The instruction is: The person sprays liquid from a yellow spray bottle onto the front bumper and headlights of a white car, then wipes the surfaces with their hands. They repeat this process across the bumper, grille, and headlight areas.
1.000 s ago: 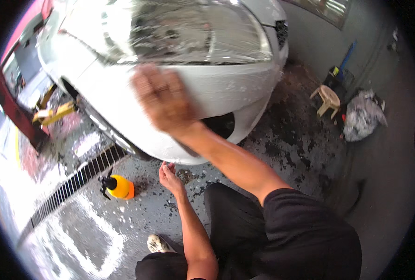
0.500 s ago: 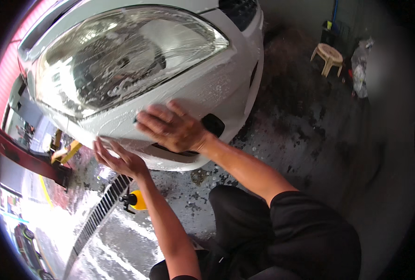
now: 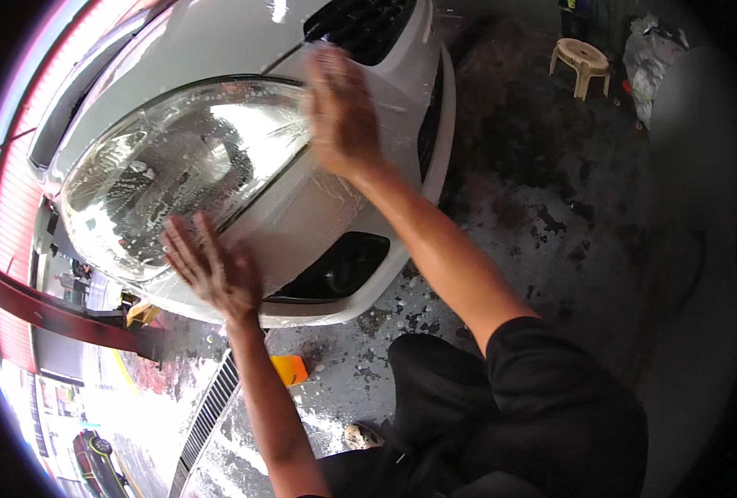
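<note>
A white car's front corner fills the upper left, with a wet clear headlight [image 3: 148,195] streaked with soapy water. My left hand [image 3: 219,270], fingers spread, is at the headlight's lower edge, where it meets the white bumper [image 3: 302,220]. At the headlight's right corner, near the black grille [image 3: 364,29], my right hand [image 3: 342,116] is stretched flat along the bodywork, blurred by motion. No tool shows in either hand; what lies beneath the right palm is hidden. Below the bumper is a black recess [image 3: 335,270].
An orange-yellow bottle [image 3: 289,369] stands on the wet floor, partly behind my left forearm, near a slotted drain grate [image 3: 206,411]. A red beam [image 3: 61,319] is at left. Far right are a beige stool [image 3: 582,56] and a clear plastic bag [image 3: 650,62].
My right hand has moved up and right from the bumper to the headlight's corner. My left hand has shifted onto the headlight's lower edge. The view has moved too.
</note>
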`<act>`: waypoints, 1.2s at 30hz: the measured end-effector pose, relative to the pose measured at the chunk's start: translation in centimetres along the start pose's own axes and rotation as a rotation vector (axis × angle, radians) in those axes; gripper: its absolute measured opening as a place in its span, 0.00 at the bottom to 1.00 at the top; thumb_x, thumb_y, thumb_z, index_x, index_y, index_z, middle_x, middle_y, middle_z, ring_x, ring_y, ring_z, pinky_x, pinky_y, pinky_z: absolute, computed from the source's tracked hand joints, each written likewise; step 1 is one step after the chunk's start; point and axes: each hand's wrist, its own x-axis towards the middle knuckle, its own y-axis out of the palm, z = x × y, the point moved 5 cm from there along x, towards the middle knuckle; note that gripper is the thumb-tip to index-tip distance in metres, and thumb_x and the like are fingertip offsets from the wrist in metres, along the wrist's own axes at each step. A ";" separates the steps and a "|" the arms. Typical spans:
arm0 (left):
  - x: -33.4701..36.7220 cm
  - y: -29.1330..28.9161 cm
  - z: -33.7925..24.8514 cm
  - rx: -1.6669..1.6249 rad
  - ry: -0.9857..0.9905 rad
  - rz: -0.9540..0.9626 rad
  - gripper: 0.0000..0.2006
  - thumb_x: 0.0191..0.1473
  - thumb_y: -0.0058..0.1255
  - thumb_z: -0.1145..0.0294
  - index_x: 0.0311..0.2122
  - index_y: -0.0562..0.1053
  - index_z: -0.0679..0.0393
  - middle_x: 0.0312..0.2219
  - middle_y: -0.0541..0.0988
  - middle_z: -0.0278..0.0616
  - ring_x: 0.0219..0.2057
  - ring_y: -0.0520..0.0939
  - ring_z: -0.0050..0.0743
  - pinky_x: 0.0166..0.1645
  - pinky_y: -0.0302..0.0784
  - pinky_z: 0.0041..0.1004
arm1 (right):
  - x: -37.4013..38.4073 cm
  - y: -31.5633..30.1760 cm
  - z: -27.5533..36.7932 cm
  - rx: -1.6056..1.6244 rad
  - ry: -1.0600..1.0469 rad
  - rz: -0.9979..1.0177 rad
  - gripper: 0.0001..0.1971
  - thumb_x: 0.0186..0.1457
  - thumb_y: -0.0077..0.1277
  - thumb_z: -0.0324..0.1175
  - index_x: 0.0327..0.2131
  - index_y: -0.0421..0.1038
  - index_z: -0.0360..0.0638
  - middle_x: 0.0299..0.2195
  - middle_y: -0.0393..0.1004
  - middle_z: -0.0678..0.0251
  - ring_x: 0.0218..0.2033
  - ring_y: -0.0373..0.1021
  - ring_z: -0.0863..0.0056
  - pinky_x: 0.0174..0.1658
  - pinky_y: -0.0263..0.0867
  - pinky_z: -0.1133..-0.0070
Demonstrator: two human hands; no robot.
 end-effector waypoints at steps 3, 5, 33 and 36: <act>0.1 -1.6 8.5 -0.055 -0.235 -0.253 0.27 0.69 0.34 0.57 0.70 0.58 0.53 0.70 0.52 0.55 0.71 0.52 0.60 0.72 0.43 0.53 | -3.7 1.3 -5.3 0.032 0.199 -0.021 0.29 0.70 0.36 0.41 0.67 0.52 0.34 0.67 0.52 0.43 0.69 0.50 0.47 0.70 0.45 0.55; -3.2 0.3 11.2 0.101 0.018 -0.242 0.28 0.69 0.34 0.56 0.70 0.56 0.54 0.71 0.50 0.55 0.71 0.51 0.58 0.73 0.39 0.52 | -4.0 1.0 -2.8 0.035 0.280 -0.020 0.29 0.70 0.35 0.42 0.68 0.50 0.33 0.68 0.50 0.44 0.70 0.48 0.48 0.70 0.44 0.56; -17.3 -5.8 18.7 -0.116 -0.799 -0.326 0.18 0.70 0.39 0.61 0.53 0.69 0.65 0.50 0.71 0.54 0.54 0.72 0.49 0.60 0.66 0.41 | -13.9 5.6 22.1 0.044 -0.751 0.551 0.27 0.62 0.42 0.34 0.64 0.62 0.42 0.68 0.56 0.58 0.69 0.52 0.59 0.70 0.46 0.59; -18.0 -9.6 21.4 0.061 -0.675 -0.121 0.15 0.66 0.46 0.67 0.53 0.70 0.64 0.49 0.73 0.53 0.54 0.72 0.52 0.59 0.67 0.41 | -11.9 0.7 9.9 0.076 -0.434 0.175 0.26 0.62 0.41 0.32 0.63 0.63 0.38 0.67 0.58 0.54 0.69 0.51 0.54 0.70 0.44 0.55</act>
